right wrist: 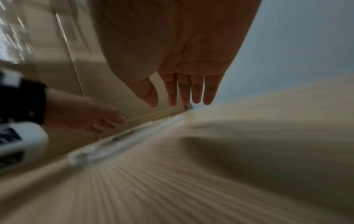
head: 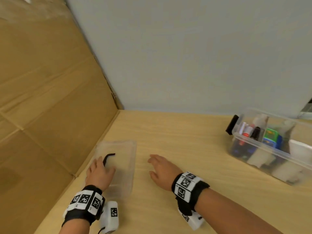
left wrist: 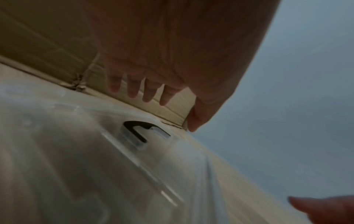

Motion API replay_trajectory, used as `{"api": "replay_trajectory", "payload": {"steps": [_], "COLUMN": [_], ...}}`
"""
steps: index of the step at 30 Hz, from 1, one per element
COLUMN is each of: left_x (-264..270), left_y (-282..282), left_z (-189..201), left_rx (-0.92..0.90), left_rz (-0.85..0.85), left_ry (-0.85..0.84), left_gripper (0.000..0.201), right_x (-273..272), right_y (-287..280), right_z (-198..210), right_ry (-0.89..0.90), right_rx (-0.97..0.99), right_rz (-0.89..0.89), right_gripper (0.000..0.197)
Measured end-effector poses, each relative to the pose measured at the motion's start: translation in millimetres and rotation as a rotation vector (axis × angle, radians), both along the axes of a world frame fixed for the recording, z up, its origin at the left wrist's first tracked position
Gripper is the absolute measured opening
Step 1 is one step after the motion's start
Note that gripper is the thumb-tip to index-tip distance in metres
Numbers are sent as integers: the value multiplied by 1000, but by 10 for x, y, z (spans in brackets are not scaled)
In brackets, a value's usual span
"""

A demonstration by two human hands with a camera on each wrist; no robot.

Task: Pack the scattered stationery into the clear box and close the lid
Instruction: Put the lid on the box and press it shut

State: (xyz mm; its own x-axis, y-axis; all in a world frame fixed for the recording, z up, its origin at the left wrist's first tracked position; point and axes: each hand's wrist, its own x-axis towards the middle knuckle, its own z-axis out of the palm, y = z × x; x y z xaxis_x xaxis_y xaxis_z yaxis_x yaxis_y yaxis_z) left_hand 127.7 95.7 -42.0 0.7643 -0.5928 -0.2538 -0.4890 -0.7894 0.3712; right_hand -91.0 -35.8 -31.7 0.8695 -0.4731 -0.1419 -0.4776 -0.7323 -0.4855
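Head view shows the wooden desk [head: 177, 141] bounded on its left by a cardboard wall [head: 42, 98] and at the back by a pale wall. The clear box [head: 270, 159] sits open at the desk's back right corner, already filled with pens, markers and small coloured items, so the packing looks done and the step in hand is fetching the lid. That clear lid [head: 121, 159] lies flat along the left edge, against the cardboard, well apart from the box. Its black latch handle [head: 108, 157] sits near the lid's far end.

The left hand [head: 99, 173] hovers over the lid's near half with fingers spread and relaxed, gripping nothing; whether the fingertips touch the plastic cannot be told. The right hand [head: 162, 168] is open too, palm down above bare desk just right of the lid, empty.

To do this well, each hand should probably take one long edge of the lid rather than the thin flexing middle, lift it level, carry it across to the back right corner, line up the corners with the box rim, and only then press down and work the latch
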Motion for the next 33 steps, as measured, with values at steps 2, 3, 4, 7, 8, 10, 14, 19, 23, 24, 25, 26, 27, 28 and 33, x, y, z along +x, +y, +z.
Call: {"api": "replay_trajectory", "payload": {"steps": [2,3,4,7,8,10,14,19,23,24,25,26,27,28,33], "left_x": [91,115,133,166,178,193,134,-51,-308,-401,-510,-624,-748,-886,-1658], "left_y": [13,13,12,-15,-27,-47,-97,-248,-378,-402,-429,-454,-488,-527,-857], "left_z": [-60,-80,-102,-74,-52,-16,77,321,609,705,813,917,1009,1094,1369], "left_rx": [-3,-6,-9,-43,-48,-17,-94,-570,-736,-763,-798,-818,-815,-809,-831], "left_rz": [24,39,49,95,119,153,181,209,101,52,-13,-95,-193,-295,-634], "left_ry": [64,80,85,83,77,68,178,352,381,381,383,375,355,330,309], "left_gripper": [83,86,87,88,87,85,83,73,42,38,35,33,32,32,34], "right_x": [295,404,485,634,662,698,667,475,116,-24,-177,-337,-502,-663,-1464], "right_y": [26,44,72,156,177,188,116,-70,-202,-229,-258,-287,-322,-352,-535], "right_z": [-72,-100,-119,-202,-235,-304,-242,19,400,516,632,746,851,953,1298], "right_ry": [57,73,83,104,104,93,-7,-435,-661,-689,-705,-707,-691,-655,-475], "right_rx": [-3,-10,-11,6,14,48,214,349,395,345,271,164,22,-129,-431], "right_rz": [3,3,5,35,44,49,-52,-373,-526,-533,-532,-521,-500,-470,-489], "right_gripper": [57,58,59,59,59,59,65,64,64,67,72,76,80,82,51]}}
